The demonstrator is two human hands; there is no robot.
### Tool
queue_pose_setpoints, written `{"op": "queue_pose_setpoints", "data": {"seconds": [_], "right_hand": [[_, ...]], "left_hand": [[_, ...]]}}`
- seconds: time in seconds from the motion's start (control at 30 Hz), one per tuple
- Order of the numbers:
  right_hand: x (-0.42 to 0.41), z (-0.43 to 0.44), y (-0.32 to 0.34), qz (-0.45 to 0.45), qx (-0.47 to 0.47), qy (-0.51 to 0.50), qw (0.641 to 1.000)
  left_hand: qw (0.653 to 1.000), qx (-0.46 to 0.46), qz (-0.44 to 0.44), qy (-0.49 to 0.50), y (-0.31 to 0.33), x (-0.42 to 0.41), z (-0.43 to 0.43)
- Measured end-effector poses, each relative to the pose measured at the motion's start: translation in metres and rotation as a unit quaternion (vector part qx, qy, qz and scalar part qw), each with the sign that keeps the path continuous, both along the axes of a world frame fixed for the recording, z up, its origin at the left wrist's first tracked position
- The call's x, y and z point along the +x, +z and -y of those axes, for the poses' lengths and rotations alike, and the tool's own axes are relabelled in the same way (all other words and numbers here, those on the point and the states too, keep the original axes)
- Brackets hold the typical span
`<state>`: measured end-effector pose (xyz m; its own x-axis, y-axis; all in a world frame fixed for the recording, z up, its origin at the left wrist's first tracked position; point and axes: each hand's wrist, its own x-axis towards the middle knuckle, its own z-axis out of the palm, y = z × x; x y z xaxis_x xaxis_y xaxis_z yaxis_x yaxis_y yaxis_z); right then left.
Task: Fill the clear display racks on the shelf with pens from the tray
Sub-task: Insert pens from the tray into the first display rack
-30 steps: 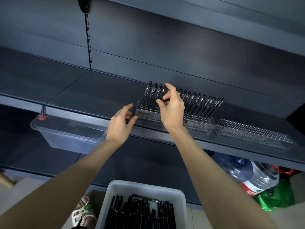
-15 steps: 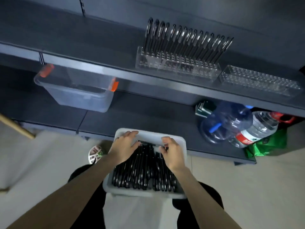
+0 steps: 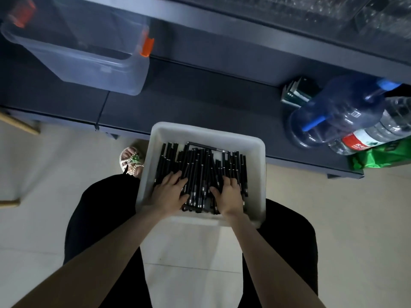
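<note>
Black slender pens (image 3: 200, 165) fill a white rectangular plastic tray (image 3: 206, 131) that rests on the lap of a seated person in black clothing (image 3: 100, 210), at the centre of the view. The left hand (image 3: 169, 192) lies palm-down on the heap at its 7 o'clock part, fingers straight and slightly spread, thumb out toward 3 o'clock. The right hand (image 3: 229, 194) lies flat at the 5 o'clock part, fingers extended toward 12 o'clock, thumb toward 9 o'clock. Neither hand visibly pinches a pen.

The pens lie nearly parallel, long axes running 12 to 6 o'clock; one single pen (image 3: 204, 146) lies crosswise by the far wall. Each shows a thin silver band.

At 10 o'clock stands a clear plastic storage box with orange latches (image 3: 77, 52); at 2 o'clock lie a blue water jug (image 3: 338, 107) and a clear red-labelled bottle (image 3: 378, 134). The clear display racks (image 3: 311, 7) appear blurred at 1 o'clock.
</note>
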<state>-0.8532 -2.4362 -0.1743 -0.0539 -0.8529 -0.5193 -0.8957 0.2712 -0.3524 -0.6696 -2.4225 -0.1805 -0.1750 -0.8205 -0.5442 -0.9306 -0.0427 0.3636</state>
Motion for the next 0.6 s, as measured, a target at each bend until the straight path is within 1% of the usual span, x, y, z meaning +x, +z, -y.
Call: {"op": "queue_pose_setpoints", "data": {"seconds": [0.13,0.33,0.43,0.5,0.53,0.6], "right_hand": [[0.004,0.008,-0.006,-0.008,-0.008,-0.026,1.0],[0.005,0.013,-0.013,-0.04,-0.014,0.001,0.999],[0.002,0.013,-0.002,-0.025,-0.019,-0.048,0.998],[-0.005,0.011,0.01,-0.004,-0.043,-0.07,0.997],[-0.01,0.011,0.017,0.021,-0.062,-0.073,0.995],[-0.019,0.014,0.039,0.101,-0.096,-0.082,0.987]], "left_hand": [[0.999,-0.029,-0.004,0.03,-0.005,-0.005,-0.001],[0.998,-0.049,-0.018,0.04,-0.004,-0.004,-0.003],[0.993,-0.098,-0.051,0.04,0.005,-0.001,-0.002],[0.985,-0.14,-0.096,0.032,0.018,-0.001,0.001],[0.98,-0.158,-0.115,0.029,0.025,-0.002,0.003],[0.974,-0.181,-0.133,0.018,0.042,-0.004,0.009]]}}
